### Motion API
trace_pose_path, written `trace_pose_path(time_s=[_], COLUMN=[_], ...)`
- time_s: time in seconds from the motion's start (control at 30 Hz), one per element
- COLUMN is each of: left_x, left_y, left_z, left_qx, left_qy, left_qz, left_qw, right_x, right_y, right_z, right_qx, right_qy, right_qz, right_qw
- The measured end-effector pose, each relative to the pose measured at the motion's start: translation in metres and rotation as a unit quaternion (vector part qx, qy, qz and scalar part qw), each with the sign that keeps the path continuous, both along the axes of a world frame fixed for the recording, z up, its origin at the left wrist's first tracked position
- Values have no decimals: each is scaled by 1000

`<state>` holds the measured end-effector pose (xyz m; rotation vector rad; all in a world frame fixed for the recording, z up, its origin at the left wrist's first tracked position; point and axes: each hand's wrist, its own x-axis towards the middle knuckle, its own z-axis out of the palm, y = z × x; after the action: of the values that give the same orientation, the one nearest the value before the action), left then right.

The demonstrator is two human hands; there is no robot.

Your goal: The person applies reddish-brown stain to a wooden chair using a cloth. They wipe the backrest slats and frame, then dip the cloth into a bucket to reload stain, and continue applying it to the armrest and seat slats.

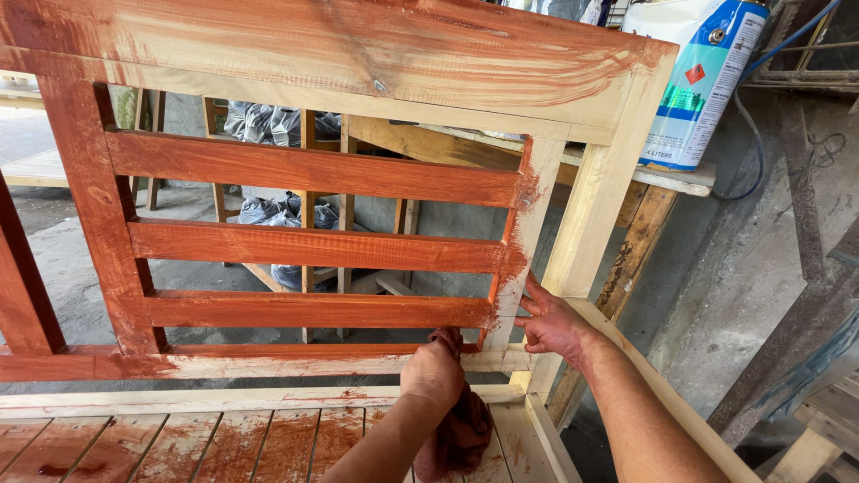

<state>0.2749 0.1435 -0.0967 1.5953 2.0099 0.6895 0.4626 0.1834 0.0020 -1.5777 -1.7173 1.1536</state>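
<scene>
Rough grey concrete floor and wall lie behind a wooden bench frame (358, 54) that is partly stained red-brown. Taking the frame's unstained right inner upright (528, 224) as landmark: the three horizontal slats (304, 246) to its left are fully coloured, as is the far-left post, while the broad top rail above carries only streaky, thin wipes. The upright itself shows stain just along its left edge, and the outer right post (599, 188) beyond it is bare pale wood. Below, the seat boards (179, 443) have blotchy patches (a first pass, by the look of it). At the upright's foot, the left hand (436, 367) is closed around a stain-soaked rag (461, 429), pressing it to the lower rail. The right hand (550, 324), fingers loosely extended and empty, rests against the upright's base. I judge the staining roughly half done. A white and blue can (702, 80) stands up right of the frame.
</scene>
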Motion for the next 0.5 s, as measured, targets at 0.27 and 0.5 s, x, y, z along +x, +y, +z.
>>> trace_pose_path(time_s=[0.27, 0.5], left_x=[43, 43], left_y=[20, 0], left_z=[-16, 20], left_qx=[-3, 120], left_qy=[101, -124], left_qz=[-83, -6], left_qw=[991, 985], right_x=[-2, -2], right_y=[-3, 0], right_z=[2, -2], right_qx=[3, 2], right_qy=[2, 21], right_qz=[-8, -6], right_qw=[1000, 1000])
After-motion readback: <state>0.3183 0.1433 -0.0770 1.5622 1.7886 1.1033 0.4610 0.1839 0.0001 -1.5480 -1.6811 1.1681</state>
